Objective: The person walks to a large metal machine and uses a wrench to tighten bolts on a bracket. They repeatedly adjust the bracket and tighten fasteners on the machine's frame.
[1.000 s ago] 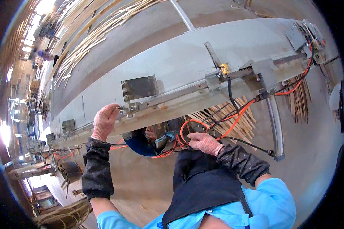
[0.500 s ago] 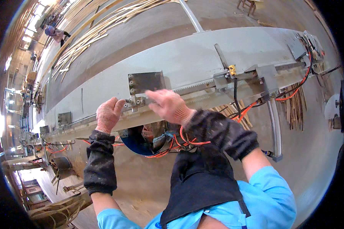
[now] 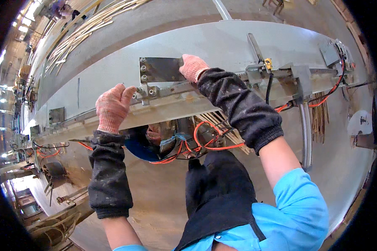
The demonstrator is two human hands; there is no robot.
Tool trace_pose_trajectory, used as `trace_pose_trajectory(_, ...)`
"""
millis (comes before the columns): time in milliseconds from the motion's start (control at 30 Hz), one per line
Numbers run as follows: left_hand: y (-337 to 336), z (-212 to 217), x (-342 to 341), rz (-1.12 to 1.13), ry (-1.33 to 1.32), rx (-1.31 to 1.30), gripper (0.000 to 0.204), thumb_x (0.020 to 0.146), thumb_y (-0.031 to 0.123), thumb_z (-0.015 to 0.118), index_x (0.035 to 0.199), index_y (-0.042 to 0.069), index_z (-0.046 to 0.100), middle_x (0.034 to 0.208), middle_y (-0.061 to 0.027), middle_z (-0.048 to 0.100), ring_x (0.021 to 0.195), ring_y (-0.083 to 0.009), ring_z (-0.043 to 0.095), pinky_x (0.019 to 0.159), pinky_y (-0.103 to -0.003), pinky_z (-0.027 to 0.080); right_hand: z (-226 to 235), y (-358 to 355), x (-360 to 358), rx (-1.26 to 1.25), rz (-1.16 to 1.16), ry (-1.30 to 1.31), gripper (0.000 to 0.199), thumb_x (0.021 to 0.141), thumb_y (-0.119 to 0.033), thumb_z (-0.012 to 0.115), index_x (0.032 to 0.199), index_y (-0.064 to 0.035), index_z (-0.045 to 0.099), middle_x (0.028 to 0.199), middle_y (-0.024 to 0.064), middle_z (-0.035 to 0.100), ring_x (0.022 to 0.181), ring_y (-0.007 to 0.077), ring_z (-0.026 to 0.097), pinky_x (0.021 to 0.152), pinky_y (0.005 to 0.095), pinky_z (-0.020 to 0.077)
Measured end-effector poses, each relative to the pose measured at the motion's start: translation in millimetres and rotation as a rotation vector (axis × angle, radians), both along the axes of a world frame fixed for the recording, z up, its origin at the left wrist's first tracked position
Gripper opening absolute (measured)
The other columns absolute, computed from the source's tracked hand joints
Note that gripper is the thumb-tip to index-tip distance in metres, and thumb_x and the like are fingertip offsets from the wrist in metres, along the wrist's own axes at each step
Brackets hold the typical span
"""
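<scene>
Head view. Machine table, long, grey (image 3: pixel 213 42), running across the scene; rail with a toothed strip along its near long edge.

Dark metal plate (image 3: pixel 162 69), one: flat on the table, near that long edge and left of the middle; three bolts in a column at its left end.

Metal block (image 3: pixel 145 93), bolted, one: on the near edge, just below the plate's left end.

Left hand (image 3: pixel 113 106), pink knitted glove: just left of the block, thumb and fingers bent close together; whether anything is pinched cannot be told.

Right hand (image 3: pixel 193 68), matching glove: at the plate's right end, fingers curled; contents of the grip hidden.

Yellow fitting (image 3: pixel 268 63), one: by the near edge, right of the right hand.

Orange hoses (image 3: pixel 195 133): looped below the near edge, beside a blue round housing (image 3: pixel 137 146).

Wooden strips (image 3: pixel 81 35): on the floor beyond the table's far left side.
</scene>
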State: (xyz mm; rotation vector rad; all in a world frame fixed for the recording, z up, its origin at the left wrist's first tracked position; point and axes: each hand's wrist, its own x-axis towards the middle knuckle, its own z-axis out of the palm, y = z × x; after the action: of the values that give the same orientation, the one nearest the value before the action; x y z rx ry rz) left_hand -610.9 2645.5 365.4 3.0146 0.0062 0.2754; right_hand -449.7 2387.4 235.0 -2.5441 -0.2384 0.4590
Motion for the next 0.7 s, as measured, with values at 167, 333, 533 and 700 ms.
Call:
trace_pose_trajectory(167,-3,0,5,0.017,-0.008,-0.007,0.054,0.099,0.059,0.062,0.078,0.009,0.063,0.070,-0.0181,0.064,0.072,-0.0434,0.065,0.064,-0.052,0.049,17,1,-3,-0.015,0.019,0.039,0.028,0.093,-0.019,0.062,0.114,-0.0008,0.068,0.115,0.0278,0.072,0.113,0.0453,0.067,0.096,0.0494,0.0551)
trace_pose_trajectory(333,-4,2,5,0.014,-0.004,-0.011,0.055,0.099,0.058,0.062,0.076,0.008,0.062,0.069,-0.0186,0.063,0.070,-0.0429,0.064,0.062,-0.051,0.048,-3,3,-2,0.039,0.001,-0.166,0.019,0.088,-0.013,0.069,0.100,-0.0014,0.077,0.104,0.0274,0.075,0.104,0.0442,0.073,0.089,0.0488,0.0604)
trace_pose_trajectory(533,-2,7,3,-0.028,0.066,-0.025,0.057,0.099,0.060,0.062,0.076,0.008,0.059,0.069,-0.0183,0.062,0.069,-0.0420,0.064,0.061,-0.049,0.048,5,1,-9,0.050,-0.015,0.024,0.023,0.093,-0.015,0.063,0.110,0.0003,0.066,0.109,0.0284,0.073,0.108,0.0465,0.069,0.091,0.0520,0.0569)
trace_pose_trajectory(700,4,13,5,-0.034,0.160,-0.008,0.063,0.100,0.065,0.056,0.080,0.006,0.062,0.071,-0.0196,0.064,0.073,-0.0440,0.065,0.065,-0.052,0.049,8,1,-12,0.037,-0.009,0.002,0.024,0.095,-0.013,0.064,0.114,0.0013,0.065,0.109,0.0270,0.074,0.108,0.0424,0.073,0.091,0.0499,0.0598)
